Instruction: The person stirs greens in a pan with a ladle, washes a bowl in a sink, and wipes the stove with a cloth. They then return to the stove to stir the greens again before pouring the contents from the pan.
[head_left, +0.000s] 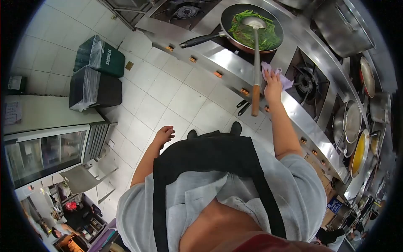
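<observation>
Stove top: stainless-steel range [226,59] running diagonally, with a black burner [305,83] to the right of the cloth and another burner [187,11] beyond the pan's handle
Frying pan: dark-lined pan [239,9] on the range, holding long green vegetables [268,38], its black handle reaching past the front edge
Ladle: steel ladle [257,59], bowl resting on the greens, wooden grip sticking out over the front edge
Lilac cloth: rumpled cloth [286,83] on the range's front ledge, just beside the ladle's shaft
Right hand: right hand [273,86] laid over the cloth, fingers on it; whether they clamp it or only press, I cannot tell
Left hand: left hand [165,135] held over the floor, well apart from the range, fingers loosely bent and thumb apart from the palm
Range back: big steel pot [344,29] at the far upper right
Kitchen floor: white tiles [184,101] between range and bins
Left side: green bin [111,59] and black bin [110,90], both lined with clear plastic, a glass-front refrigerator [46,155] and a chair [84,178] nearer the person
Range front: edge with orange knobs [218,74] below it, two black handles [243,109] jutting out near the ladle's grip
Room to move: widest to the left, over the tiles; at the right hand, the ladle shaft bounds the left side
</observation>
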Action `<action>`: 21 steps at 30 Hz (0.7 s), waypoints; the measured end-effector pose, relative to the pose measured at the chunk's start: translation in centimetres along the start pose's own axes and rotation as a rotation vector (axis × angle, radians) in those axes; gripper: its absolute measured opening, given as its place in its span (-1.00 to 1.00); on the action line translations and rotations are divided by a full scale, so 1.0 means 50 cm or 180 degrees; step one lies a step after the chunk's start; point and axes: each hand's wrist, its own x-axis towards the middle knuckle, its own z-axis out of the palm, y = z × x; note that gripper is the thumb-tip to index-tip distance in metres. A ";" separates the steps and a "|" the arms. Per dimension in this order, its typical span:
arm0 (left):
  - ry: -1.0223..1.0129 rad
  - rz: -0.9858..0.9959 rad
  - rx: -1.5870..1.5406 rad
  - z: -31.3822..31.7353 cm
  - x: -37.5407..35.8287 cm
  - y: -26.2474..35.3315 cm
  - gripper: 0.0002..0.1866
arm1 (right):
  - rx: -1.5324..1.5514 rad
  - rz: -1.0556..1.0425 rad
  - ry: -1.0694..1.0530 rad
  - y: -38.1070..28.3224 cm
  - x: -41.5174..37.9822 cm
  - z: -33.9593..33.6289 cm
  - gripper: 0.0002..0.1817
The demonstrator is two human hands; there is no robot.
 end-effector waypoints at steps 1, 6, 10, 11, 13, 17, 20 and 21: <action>0.0061 0.0003 0.0054 -0.040 0.001 -0.017 -0.60 | -0.0016 0.0009 0.0010 -0.034 -0.022 0.005 -0.44; 0.0387 0.0027 0.0067 -0.201 -0.059 -0.087 -0.59 | -0.0220 0.0709 -0.0002 -0.243 0.015 0.057 -0.41; 0.0538 0.0116 -0.0169 -0.284 -0.092 -0.140 -0.61 | -0.0069 0.0730 -0.0374 -0.426 0.122 0.075 -0.23; 0.0509 0.0161 -0.0472 -0.295 -0.086 -0.145 -0.62 | -0.0008 0.0595 -0.0315 -0.457 0.147 0.106 -0.23; 0.0415 0.0159 -0.0442 -0.305 -0.082 -0.115 -0.62 | -0.0089 0.0277 -0.0194 -0.516 0.193 0.174 -0.25; 0.0047 0.0126 -0.1094 -0.308 -0.031 -0.016 -0.50 | 0.1590 -0.0297 -0.1095 -0.660 0.271 0.209 -0.36; -0.0620 0.0677 -0.1774 -0.326 0.042 0.111 -0.08 | 0.3218 0.0216 -0.2431 -0.850 0.254 0.099 -0.30; -0.0692 0.0755 -0.2163 -0.326 0.056 0.175 -0.04 | 0.3483 0.0129 -0.2267 -0.907 0.236 0.079 -0.30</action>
